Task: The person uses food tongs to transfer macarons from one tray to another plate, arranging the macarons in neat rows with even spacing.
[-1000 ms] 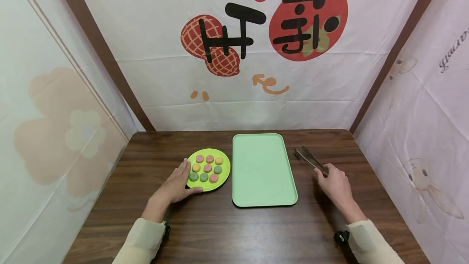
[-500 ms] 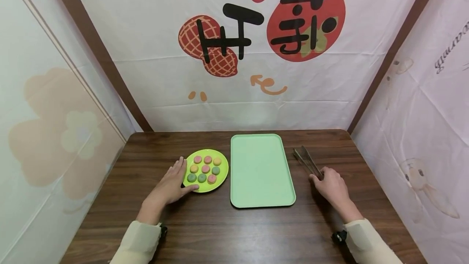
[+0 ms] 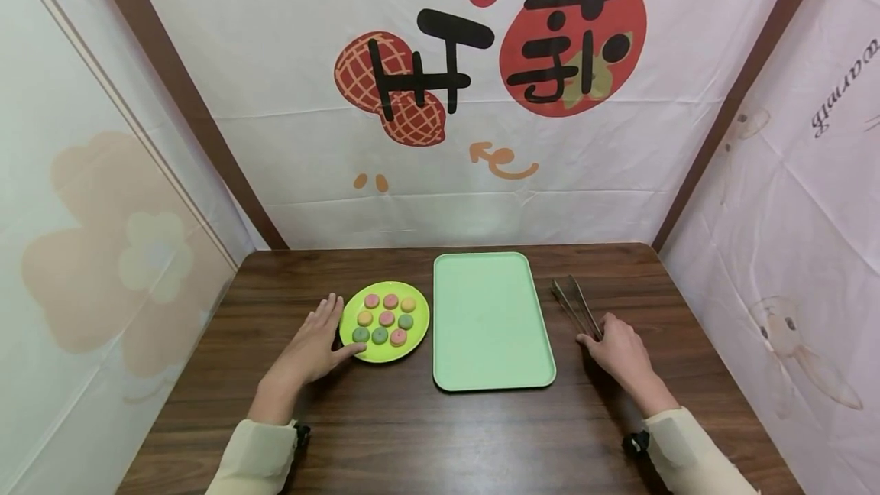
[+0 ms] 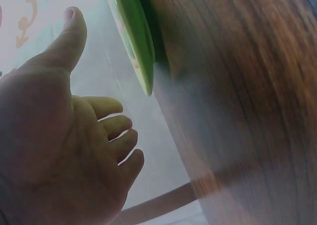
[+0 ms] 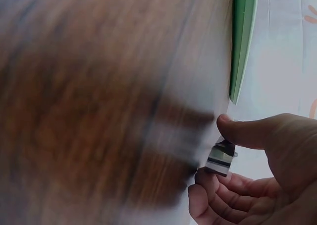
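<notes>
A yellow-green plate [image 3: 421, 336] carries several macarons [image 3: 386, 318] in pink, yellow and green. Beside its left rim is my left hand [image 3: 305, 346], fingers extended and thumb spread. The left wrist view has this hand [image 4: 74, 131] holding nothing, with a gap between it and the plate [image 4: 141, 51]. On the right, my right hand [image 3: 622, 354] grips metal tongs [image 3: 576, 308] at the rear end, their tips pointing away from me and spread apart. From the right wrist, the end of the tongs [image 5: 220, 158] shows between thumb and curled fingers.
A mint-green rectangular tray [image 3: 491, 323] lies between the plate and the tongs. The dark wooden table [image 3: 474, 441] ends at a printed cloth backdrop [image 3: 309, 136], with cloth walls at both sides.
My left hand has drawn slightly left, away from the plate. The tongs have swung to point more straight ahead, and their arms stand wider apart. Plate and tray stay put.
</notes>
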The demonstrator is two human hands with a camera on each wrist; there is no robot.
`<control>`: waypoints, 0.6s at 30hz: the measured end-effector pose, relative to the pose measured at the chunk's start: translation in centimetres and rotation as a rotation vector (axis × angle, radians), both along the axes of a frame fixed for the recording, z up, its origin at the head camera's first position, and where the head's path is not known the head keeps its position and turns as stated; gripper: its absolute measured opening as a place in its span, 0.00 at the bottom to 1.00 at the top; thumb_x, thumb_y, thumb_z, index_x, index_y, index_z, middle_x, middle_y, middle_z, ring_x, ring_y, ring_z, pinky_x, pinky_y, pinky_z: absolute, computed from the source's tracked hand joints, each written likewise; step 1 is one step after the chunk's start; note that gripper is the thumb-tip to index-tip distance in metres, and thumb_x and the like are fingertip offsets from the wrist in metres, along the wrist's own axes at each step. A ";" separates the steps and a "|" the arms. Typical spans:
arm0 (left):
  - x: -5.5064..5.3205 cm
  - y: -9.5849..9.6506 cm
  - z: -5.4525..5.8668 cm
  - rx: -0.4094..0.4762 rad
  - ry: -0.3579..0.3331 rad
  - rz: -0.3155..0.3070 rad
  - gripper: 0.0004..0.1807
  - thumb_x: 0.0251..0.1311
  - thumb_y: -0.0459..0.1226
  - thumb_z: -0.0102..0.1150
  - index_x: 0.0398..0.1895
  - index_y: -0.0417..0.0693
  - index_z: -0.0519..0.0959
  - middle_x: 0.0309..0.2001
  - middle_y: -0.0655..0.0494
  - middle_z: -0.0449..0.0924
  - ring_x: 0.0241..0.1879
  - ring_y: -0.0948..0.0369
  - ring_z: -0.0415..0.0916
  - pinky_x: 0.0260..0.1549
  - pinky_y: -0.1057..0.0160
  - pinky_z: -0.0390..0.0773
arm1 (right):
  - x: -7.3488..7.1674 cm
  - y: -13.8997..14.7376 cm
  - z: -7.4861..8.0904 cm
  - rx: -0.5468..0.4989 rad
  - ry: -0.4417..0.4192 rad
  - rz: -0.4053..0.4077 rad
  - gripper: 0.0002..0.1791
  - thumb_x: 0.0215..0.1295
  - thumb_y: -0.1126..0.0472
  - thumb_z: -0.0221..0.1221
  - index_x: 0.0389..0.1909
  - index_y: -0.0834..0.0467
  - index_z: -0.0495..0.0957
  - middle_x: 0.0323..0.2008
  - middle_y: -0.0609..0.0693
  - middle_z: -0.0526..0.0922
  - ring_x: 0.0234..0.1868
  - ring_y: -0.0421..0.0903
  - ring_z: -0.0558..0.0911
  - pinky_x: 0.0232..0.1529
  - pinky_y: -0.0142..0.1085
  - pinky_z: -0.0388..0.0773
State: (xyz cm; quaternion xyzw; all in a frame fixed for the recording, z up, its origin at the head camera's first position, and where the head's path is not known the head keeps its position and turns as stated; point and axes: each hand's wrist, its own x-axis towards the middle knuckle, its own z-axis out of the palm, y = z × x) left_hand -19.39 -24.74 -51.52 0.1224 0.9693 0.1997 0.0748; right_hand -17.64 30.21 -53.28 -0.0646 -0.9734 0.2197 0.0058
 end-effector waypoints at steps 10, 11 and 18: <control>0.5 -0.5 0.6 -0.051 0.075 0.043 0.56 0.74 0.59 0.63 0.84 0.28 0.49 0.84 0.28 0.44 0.84 0.33 0.42 0.81 0.32 0.43 | -0.2 0.2 -0.3 -0.023 -0.030 0.019 0.25 0.70 0.49 0.72 0.40 0.66 0.73 0.29 0.58 0.77 0.28 0.54 0.77 0.30 0.49 0.77; 0.5 -0.5 0.7 -0.056 0.087 0.048 0.56 0.74 0.59 0.63 0.84 0.28 0.50 0.84 0.28 0.44 0.84 0.33 0.42 0.81 0.32 0.43 | -0.1 0.2 -0.3 -0.026 -0.031 0.024 0.25 0.71 0.48 0.71 0.40 0.66 0.73 0.29 0.58 0.77 0.28 0.54 0.77 0.30 0.49 0.77; 0.7 -0.7 1.6 -0.073 0.140 0.081 0.55 0.74 0.62 0.61 0.85 0.33 0.52 0.84 0.29 0.45 0.84 0.34 0.41 0.82 0.33 0.41 | 0.5 0.8 0.6 -0.030 -0.021 0.019 0.27 0.76 0.41 0.64 0.45 0.65 0.77 0.34 0.58 0.82 0.29 0.52 0.80 0.29 0.48 0.79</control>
